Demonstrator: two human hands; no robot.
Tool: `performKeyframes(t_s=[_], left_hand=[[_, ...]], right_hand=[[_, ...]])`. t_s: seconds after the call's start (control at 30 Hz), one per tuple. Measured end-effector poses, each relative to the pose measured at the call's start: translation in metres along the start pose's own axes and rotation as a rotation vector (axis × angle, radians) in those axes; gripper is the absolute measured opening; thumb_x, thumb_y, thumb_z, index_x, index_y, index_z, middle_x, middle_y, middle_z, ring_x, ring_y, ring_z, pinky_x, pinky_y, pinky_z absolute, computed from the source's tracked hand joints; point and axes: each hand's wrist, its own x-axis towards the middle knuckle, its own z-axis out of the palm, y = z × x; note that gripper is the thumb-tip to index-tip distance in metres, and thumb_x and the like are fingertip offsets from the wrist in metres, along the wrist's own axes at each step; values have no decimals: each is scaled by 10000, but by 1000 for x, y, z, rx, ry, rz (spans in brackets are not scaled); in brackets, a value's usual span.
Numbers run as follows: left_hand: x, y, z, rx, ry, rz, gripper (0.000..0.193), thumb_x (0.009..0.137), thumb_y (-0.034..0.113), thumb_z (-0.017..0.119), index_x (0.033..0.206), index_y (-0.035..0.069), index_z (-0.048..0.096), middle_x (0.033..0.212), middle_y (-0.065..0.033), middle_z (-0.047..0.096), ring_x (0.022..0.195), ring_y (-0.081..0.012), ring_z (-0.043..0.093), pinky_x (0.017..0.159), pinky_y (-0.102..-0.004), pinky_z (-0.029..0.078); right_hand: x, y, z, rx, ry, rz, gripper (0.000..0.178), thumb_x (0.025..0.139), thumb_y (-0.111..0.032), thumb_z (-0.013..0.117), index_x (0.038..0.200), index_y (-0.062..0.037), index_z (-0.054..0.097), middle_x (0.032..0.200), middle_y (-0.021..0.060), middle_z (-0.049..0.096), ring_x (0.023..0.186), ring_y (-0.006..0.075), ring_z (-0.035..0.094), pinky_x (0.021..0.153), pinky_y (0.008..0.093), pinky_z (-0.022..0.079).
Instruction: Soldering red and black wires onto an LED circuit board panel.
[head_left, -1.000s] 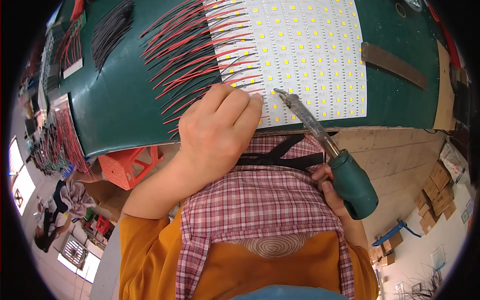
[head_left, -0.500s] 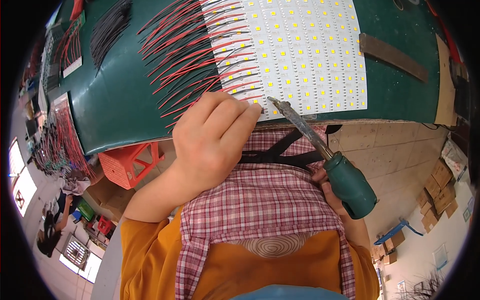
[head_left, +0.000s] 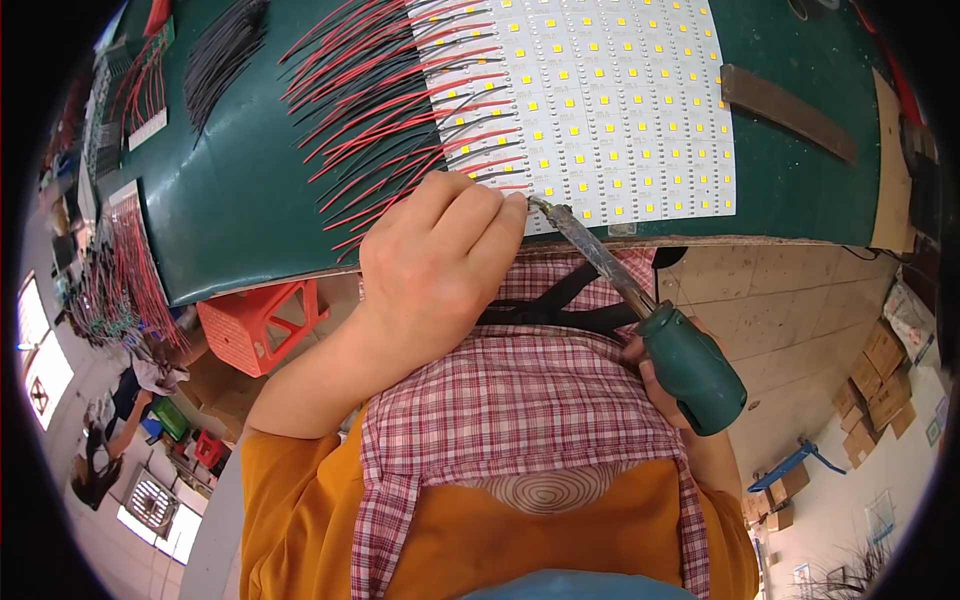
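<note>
My left hand [head_left: 430, 258] is closed in a pinch at the near left edge of a white LED circuit board [head_left: 625, 120], its fingertips on a thin wire whose end is mostly hidden. My right hand [head_left: 655, 378], largely hidden behind the handle, is wrapped round a soldering iron [head_left: 695, 370] with a green handle. The iron slants up and left, and its tip meets the board's solder pads just right of my left fingertips. Red and black wires [head_left: 375, 130] fan out leftward from the board's left edge in several rows.
On the green mat [head_left: 230, 220] lie a bundle of black wires [head_left: 225, 60] and wired boards [head_left: 125, 215] at the left. A dark flat bar [head_left: 790, 115] lies right of the board. Below the table edge stands a red stool [head_left: 262, 325]. Another person [head_left: 110, 440] is far left.
My left hand has shifted slightly right and away from me. The soldering iron's tip has moved a little left, up to my left fingertips. The board has moved slightly away.
</note>
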Motion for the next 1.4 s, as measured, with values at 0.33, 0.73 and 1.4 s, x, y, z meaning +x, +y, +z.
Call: performKeyframes(t_s=[0.33,0.73,1.4], left_hand=[[2,0,1,47,-1,9,282,669,17,725,948,46,741,852,-30,684,786,-212,657,617,-303,537],[0,-3,0,21,-7,-17,270,692,-1,710,958,45,727,869,-44,689,797,-222,667,638,-314,547],[1,-8,8,114,13,74,242,701,93,680,938,49,675,858,-28,598,818,-192,628,605,-307,519]], right_hand=[[-4,-1,7,-35,-42,147,276,705,-142,803,966,-184,725,929,53,699,757,263,697,678,344,553],[1,4,3,-43,-26,-18,222,943,-133,671,1105,8,616,894,106,706,835,206,683,777,334,552],[-13,19,11,-18,-14,39,354,962,-216,694,1250,-38,587,974,68,683,838,124,600,791,295,495]])
